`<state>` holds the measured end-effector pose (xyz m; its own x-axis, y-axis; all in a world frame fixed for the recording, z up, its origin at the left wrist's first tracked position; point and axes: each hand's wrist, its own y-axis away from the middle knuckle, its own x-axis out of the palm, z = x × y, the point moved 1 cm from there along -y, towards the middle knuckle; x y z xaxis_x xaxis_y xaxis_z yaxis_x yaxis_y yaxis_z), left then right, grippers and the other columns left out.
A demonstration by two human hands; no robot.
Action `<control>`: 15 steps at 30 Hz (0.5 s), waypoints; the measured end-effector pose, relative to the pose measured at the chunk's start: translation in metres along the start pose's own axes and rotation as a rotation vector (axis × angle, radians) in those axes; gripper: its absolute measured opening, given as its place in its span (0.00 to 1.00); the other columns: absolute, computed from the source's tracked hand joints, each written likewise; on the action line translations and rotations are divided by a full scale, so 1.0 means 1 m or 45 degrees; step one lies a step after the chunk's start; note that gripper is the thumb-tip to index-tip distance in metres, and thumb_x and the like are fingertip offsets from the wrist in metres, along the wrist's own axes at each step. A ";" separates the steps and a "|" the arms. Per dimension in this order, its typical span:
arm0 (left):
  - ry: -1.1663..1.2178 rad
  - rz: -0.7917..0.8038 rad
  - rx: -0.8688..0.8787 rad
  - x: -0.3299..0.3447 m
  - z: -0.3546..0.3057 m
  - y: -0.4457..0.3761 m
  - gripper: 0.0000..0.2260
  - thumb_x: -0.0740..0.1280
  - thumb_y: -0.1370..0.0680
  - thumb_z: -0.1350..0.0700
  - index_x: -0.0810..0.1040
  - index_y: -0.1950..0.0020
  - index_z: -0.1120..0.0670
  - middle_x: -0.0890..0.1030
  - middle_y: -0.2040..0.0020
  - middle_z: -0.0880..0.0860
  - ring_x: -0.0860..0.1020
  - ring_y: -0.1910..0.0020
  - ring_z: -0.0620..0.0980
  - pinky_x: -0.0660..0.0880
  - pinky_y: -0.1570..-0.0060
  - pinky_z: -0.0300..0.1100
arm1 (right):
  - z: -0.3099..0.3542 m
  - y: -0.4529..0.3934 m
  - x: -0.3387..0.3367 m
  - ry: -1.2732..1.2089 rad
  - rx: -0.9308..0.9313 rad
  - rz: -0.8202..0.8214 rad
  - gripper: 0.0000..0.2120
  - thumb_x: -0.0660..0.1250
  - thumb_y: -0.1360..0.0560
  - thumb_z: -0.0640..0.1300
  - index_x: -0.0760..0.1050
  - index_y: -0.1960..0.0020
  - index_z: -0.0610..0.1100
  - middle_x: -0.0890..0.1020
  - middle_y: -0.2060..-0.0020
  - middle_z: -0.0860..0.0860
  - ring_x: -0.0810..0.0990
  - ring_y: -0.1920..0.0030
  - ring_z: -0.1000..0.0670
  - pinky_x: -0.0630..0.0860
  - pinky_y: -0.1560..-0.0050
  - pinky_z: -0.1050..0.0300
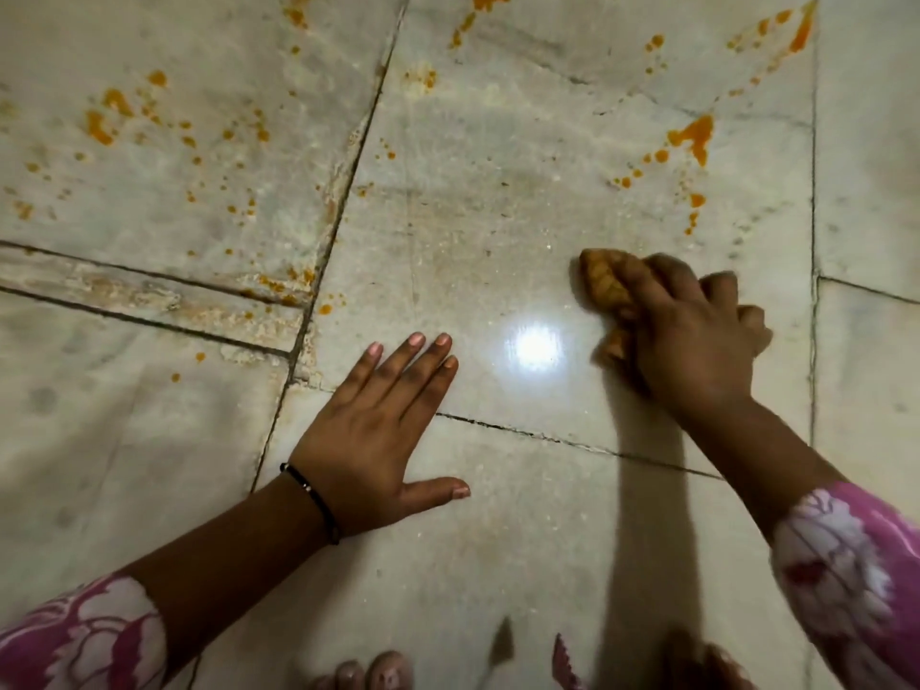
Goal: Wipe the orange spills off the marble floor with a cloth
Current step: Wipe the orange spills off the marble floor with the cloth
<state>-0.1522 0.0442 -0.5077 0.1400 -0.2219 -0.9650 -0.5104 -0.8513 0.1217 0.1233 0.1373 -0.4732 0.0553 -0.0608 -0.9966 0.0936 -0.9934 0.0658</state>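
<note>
My right hand (pixel 692 341) presses a crumpled, orange-stained cloth (pixel 605 286) onto the pale marble floor (pixel 498 216), right of centre. My left hand (pixel 378 435) lies flat on the floor with its fingers spread, holding nothing, a black band on its wrist. Orange spills (pixel 689 139) streak the tile just beyond the cloth. More orange drops (pixel 104 122) are scattered over the far left tile, and further streaks (pixel 796 32) run along the top right. The tile between my hands looks wet and shiny.
Dark grout lines (pixel 343 201) cross the floor between tiles. A bright light reflection (pixel 535 348) sits between my hands. My toes (pixel 373 674) show at the bottom edge. Pink floral sleeves (pixel 856 580) cover both forearms.
</note>
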 end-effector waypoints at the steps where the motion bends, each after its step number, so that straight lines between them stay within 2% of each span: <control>1: -0.002 0.011 -0.004 0.000 0.000 0.000 0.44 0.54 0.28 0.28 0.57 0.24 0.58 0.56 0.23 0.55 0.53 0.24 0.54 0.52 0.28 0.55 | 0.009 -0.016 -0.003 -0.026 0.082 -0.032 0.28 0.53 0.28 0.51 0.63 0.28 0.55 0.68 0.30 0.47 0.65 0.41 0.39 0.59 0.52 0.46; 3: -0.007 0.024 -0.011 -0.001 0.000 -0.001 0.44 0.53 0.28 0.28 0.58 0.24 0.58 0.56 0.23 0.55 0.53 0.24 0.54 0.52 0.28 0.55 | 0.039 -0.035 -0.005 -0.068 0.093 -0.015 0.29 0.48 0.27 0.53 0.62 0.26 0.53 0.66 0.28 0.49 0.64 0.37 0.40 0.58 0.47 0.47; 5: -0.017 0.024 -0.006 -0.001 0.000 -0.001 0.43 0.54 0.28 0.28 0.59 0.24 0.59 0.57 0.23 0.56 0.54 0.24 0.54 0.53 0.28 0.55 | 0.077 -0.024 0.001 -0.065 -0.113 -0.056 0.30 0.45 0.27 0.57 0.65 0.27 0.51 0.67 0.28 0.50 0.64 0.38 0.43 0.57 0.47 0.48; 7: -0.013 0.032 -0.010 -0.001 -0.001 -0.001 0.43 0.53 0.28 0.28 0.59 0.25 0.59 0.59 0.24 0.56 0.55 0.24 0.54 0.54 0.28 0.56 | 0.097 0.012 0.008 -0.073 -0.302 -0.095 0.26 0.54 0.25 0.56 0.66 0.28 0.54 0.68 0.28 0.52 0.65 0.39 0.44 0.59 0.47 0.48; 8: -0.007 0.032 -0.014 -0.001 -0.001 -0.001 0.43 0.53 0.28 0.28 0.59 0.24 0.59 0.59 0.24 0.57 0.55 0.24 0.54 0.54 0.28 0.56 | 0.095 0.032 0.012 -0.086 -0.323 -0.104 0.26 0.57 0.25 0.56 0.65 0.27 0.56 0.68 0.28 0.54 0.64 0.37 0.44 0.60 0.47 0.47; 11: -0.010 0.035 -0.017 0.000 -0.001 -0.001 0.43 0.51 0.27 0.28 0.57 0.24 0.58 0.57 0.23 0.56 0.54 0.24 0.54 0.53 0.28 0.56 | 0.055 0.089 0.018 -0.102 -0.205 -0.093 0.27 0.56 0.26 0.57 0.63 0.27 0.57 0.67 0.28 0.54 0.66 0.35 0.43 0.61 0.45 0.47; 15: -0.003 0.051 -0.026 0.002 -0.001 0.001 0.43 0.50 0.27 0.28 0.56 0.23 0.58 0.55 0.22 0.55 0.52 0.23 0.53 0.51 0.27 0.55 | -0.011 0.085 0.014 -0.135 0.260 -0.058 0.27 0.52 0.26 0.58 0.64 0.28 0.55 0.68 0.29 0.51 0.65 0.38 0.42 0.62 0.46 0.46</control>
<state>-0.1515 0.0429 -0.5094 0.1177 -0.2548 -0.9598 -0.4979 -0.8514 0.1650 0.1427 0.0527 -0.4812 -0.0500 -0.0143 -0.9986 -0.1099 -0.9937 0.0197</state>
